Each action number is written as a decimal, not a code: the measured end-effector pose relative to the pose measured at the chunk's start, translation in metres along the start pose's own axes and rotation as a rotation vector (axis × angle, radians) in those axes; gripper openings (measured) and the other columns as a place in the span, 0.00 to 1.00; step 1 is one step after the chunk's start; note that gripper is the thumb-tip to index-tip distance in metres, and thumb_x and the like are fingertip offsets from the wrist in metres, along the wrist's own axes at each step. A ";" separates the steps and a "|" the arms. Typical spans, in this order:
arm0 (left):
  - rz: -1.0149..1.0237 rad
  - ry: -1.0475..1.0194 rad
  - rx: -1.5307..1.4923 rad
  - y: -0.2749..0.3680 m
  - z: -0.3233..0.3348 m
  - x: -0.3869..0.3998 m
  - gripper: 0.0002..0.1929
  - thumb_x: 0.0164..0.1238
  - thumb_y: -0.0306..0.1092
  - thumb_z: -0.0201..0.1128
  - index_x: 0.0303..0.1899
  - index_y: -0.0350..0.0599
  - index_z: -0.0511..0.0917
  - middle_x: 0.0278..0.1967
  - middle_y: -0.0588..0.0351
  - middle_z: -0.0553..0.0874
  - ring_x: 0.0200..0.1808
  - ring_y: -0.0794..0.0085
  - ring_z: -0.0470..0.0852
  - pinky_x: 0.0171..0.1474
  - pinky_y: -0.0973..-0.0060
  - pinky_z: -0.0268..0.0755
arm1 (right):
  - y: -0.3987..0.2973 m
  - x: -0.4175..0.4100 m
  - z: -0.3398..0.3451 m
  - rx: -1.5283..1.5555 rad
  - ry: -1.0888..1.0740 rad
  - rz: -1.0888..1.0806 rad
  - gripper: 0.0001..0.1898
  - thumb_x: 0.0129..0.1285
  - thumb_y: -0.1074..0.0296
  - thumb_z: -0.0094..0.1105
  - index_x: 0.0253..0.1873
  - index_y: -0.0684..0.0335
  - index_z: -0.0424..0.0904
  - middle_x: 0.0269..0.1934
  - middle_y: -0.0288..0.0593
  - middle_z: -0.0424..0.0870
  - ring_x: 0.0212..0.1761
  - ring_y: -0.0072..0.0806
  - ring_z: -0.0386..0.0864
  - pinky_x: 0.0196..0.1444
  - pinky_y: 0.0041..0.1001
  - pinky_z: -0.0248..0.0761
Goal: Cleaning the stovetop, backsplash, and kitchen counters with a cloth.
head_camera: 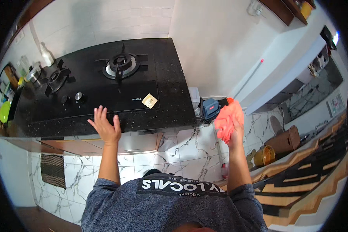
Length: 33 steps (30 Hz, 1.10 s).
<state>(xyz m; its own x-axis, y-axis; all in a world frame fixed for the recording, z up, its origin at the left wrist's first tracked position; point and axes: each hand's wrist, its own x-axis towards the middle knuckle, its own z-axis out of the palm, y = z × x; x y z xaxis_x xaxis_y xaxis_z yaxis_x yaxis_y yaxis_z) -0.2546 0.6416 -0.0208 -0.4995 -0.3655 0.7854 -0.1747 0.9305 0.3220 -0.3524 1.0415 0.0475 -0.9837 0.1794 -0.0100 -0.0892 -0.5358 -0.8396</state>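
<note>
My left hand [105, 126] is empty, its fingers spread over the front edge of the black speckled countertop [174, 87]. In my right hand [237, 134] is a bunched coral-pink cloth [227, 117], held out past the counter's right end. A black gas cooktop [104, 98] is set in the counter, with one burner [121, 65] near its right side and another burner [58, 78] at the left. A metal control knob [79, 96] stands at its front. A small pale square [149, 101], with something whitish on it, lies on the cooktop's right front corner.
A white bottle [47, 55] and a metal pot [34, 73] stand at the back left. A green oval item [5, 111] is at the far left. Beside the counter's right end is a blue bag-like item [211, 108]. A staircase [301, 179] and yellow bucket [264, 156] are at right.
</note>
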 end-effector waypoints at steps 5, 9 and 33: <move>-0.050 -0.012 0.072 0.004 0.002 0.001 0.23 0.61 0.40 0.58 0.57 0.43 0.67 0.62 0.48 0.67 0.67 0.52 0.58 0.67 0.44 0.34 | -0.013 0.049 0.067 -0.119 -0.561 0.294 0.15 0.62 0.78 0.43 0.55 0.66 0.64 0.30 0.44 0.74 0.20 0.28 0.69 0.15 0.27 0.68; -0.070 -0.024 0.152 0.011 -0.001 0.002 0.21 0.57 0.38 0.60 0.53 0.46 0.71 0.61 0.49 0.67 0.67 0.52 0.59 0.67 0.43 0.35 | 0.021 0.106 0.079 -0.043 -0.641 0.309 0.19 0.62 0.77 0.44 0.59 0.68 0.62 0.42 0.49 0.77 0.33 0.37 0.79 0.27 0.32 0.76; -0.710 -0.139 0.627 0.090 0.045 0.026 0.23 0.67 0.47 0.50 0.58 0.45 0.66 0.64 0.53 0.64 0.70 0.58 0.54 0.66 0.40 0.29 | 0.038 0.478 0.367 -0.017 -0.825 -0.410 0.15 0.64 0.68 0.53 0.54 0.66 0.68 0.46 0.49 0.76 0.46 0.41 0.74 0.51 0.39 0.68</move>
<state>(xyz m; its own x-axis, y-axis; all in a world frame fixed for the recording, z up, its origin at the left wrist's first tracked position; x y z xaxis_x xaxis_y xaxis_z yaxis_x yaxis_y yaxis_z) -0.3212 0.7173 0.0052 -0.1908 -0.8810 0.4330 -0.8781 0.3503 0.3258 -0.8830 0.8044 0.2099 -0.6759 -0.2959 0.6750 -0.4593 -0.5472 -0.6998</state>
